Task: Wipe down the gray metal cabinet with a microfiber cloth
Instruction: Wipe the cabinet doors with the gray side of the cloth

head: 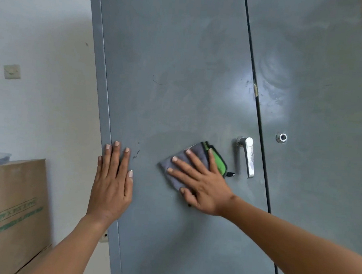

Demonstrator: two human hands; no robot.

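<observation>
- Cabinet (179, 74): gray metal, two doors, fills most of the view. Dark seam between the doors runs top to bottom, right of centre.
- Right hand (202, 184): flat on the cloth (180, 168), fingers straight and spread, pressing it against the left door. No pinch, no curl.
- Cloth: folded, gray face out, green patch with dark edging showing at its upper right. Sits on the left door, lower half, just left of the handle (248, 155), not touching it.
- Small dark tag sticks out from the cloth's right corner toward the handle.
- Left hand (112, 181): open, palm flat on the left door near its left edge, fingers straight and close together, pointing up. Holds nothing.
- Handle: chrome lever, hanging down, on the left door beside the seam.
- Lock (281, 138): round, on the right door, a little above handle level.
- Door surface: smears and swirl marks near the seam, a few dark scratches left of the cloth.
- Box (14, 212): cardboard, green print, at lower left against the wall (41, 108).
- Switch (12, 72): on the wall, left of the cabinet.
</observation>
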